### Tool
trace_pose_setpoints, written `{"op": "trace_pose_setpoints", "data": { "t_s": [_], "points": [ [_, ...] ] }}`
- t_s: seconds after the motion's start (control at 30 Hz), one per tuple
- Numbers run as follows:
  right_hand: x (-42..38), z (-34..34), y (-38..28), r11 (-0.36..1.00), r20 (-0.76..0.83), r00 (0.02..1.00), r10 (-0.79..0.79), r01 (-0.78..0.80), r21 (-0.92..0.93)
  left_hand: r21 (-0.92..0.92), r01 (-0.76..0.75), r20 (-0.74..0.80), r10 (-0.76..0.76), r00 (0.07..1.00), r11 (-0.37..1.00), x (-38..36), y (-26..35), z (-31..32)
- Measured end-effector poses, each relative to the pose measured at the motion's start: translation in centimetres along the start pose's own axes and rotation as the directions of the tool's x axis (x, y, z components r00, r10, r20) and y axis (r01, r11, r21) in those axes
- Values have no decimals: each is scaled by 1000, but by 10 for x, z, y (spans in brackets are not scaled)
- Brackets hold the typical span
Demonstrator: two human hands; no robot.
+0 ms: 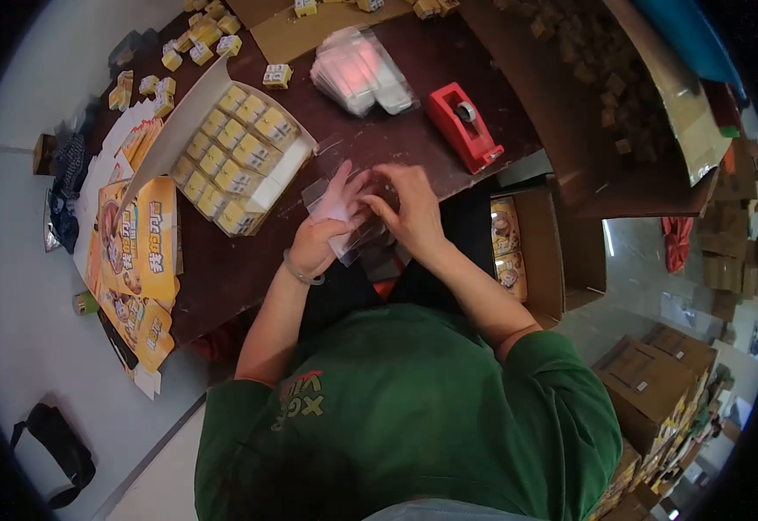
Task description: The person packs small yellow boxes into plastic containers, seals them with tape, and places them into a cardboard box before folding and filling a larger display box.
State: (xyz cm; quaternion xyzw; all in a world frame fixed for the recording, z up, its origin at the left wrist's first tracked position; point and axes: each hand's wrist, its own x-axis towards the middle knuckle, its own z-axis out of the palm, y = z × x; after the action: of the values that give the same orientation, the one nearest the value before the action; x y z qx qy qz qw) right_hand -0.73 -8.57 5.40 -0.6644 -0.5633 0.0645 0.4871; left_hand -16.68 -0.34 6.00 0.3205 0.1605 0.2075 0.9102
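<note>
A clear plastic bag (348, 246) lies across my left hand (320, 239), its thumb bent over the bag and its fingers stretched out. My right hand (411, 211) meets it from the other side, thumb and fingers curled in a pinch at the bag near the left fingertips. Exactly where the right fingertips grip is hard to see. To the left stands an open white display box (279, 184) with rows of small yellow-and-white boxes (233, 135). Beyond my hands lies a stack of clear plastic bags (344, 78). A red tape dispenser (466, 128) sits to the right.
Flattened yellow printed cartons (140, 234) are piled at the table's left edge. More small boxes (201, 35) lie at the back left. A large cardboard box (605, 113) of small pieces is at the right; a lower open carton (535, 252) stands beside my lap.
</note>
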Motion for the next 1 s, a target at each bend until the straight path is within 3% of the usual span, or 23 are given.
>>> {"op": "trace_pose_setpoints", "data": {
  "t_s": [0.07, 0.1, 0.23, 0.27, 0.33, 0.37, 0.43, 0.47, 0.5, 0.53, 0.57, 0.63, 0.67, 0.8, 0.83, 0.93, 1.0],
  "points": [
    [5, -25, -7, 983, 34, 991, -131, 134, -125, -37, 119, 140, -113, 984, 992, -9, -4, 1],
    [5, -33, -13, 963, 89, 974, -210, 222, -156, 33, 115, 168, -119, 979, 993, -12, -8, 5],
    [-3, -37, 3, 984, 307, 935, -175, 172, 38, -4, 192, 166, -189, 968, 981, -22, -18, 9],
    [-5, -36, 8, 978, 348, 932, -106, 36, 204, -19, 198, 148, -193, 970, 980, -25, -26, 0],
    [-6, -30, 16, 837, 457, 889, -6, -246, 488, -79, 190, 178, -174, 969, 979, -30, -31, -1],
    [-10, -28, 16, 595, 557, 824, 109, -502, 627, -93, 215, 179, -197, 964, 972, -35, -33, -4],
    [-18, -21, 15, 515, 552, 833, 47, -493, 701, -121, 249, 185, -225, 957, 961, -39, -38, -11],
    [-24, -16, 12, 715, 402, 914, 53, -315, 624, -118, 225, 170, -204, 964, 967, -43, -40, -9],
    [-22, -21, 0, 904, 275, 961, 15, -130, 408, -99, 224, 131, -210, 969, 970, -47, -41, -10],
    [-22, -27, -13, 991, 157, 986, -63, 42, 129, -82, 226, 92, -218, 972, 971, -52, -42, -12],
    [-30, -27, -12, 978, 209, 964, -166, 135, 158, -62, 227, 55, -224, 973, 972, -56, -43, -12],
    [-50, -16, -29, 929, 275, 950, -145, 34, 369, -53, 174, 1, -174, 985, 983, -65, -50, -5],
    [-58, -21, -29, 925, 410, 909, -78, -87, 369, -40, 164, -29, -166, 986, 986, -69, -53, -3],
    [-64, -22, -31, 908, 400, 909, -120, -62, 413, -154, 88, -117, -107, 987, 984, -82, -81, 5],
    [-65, -19, -33, 907, 377, 920, -111, -61, 417, -75, 58, -154, -69, 986, 995, -84, -83, 7],
    [-69, -13, -34, 900, 377, 922, -88, -88, 427, -104, -30, -82, 22, 996, 994, -84, -80, 15],
    [-63, -9, -31, 893, 430, 898, -92, -116, 434, -172, 76, -183, -108, 977, 982, -83, -60, 21]
  ]
}}
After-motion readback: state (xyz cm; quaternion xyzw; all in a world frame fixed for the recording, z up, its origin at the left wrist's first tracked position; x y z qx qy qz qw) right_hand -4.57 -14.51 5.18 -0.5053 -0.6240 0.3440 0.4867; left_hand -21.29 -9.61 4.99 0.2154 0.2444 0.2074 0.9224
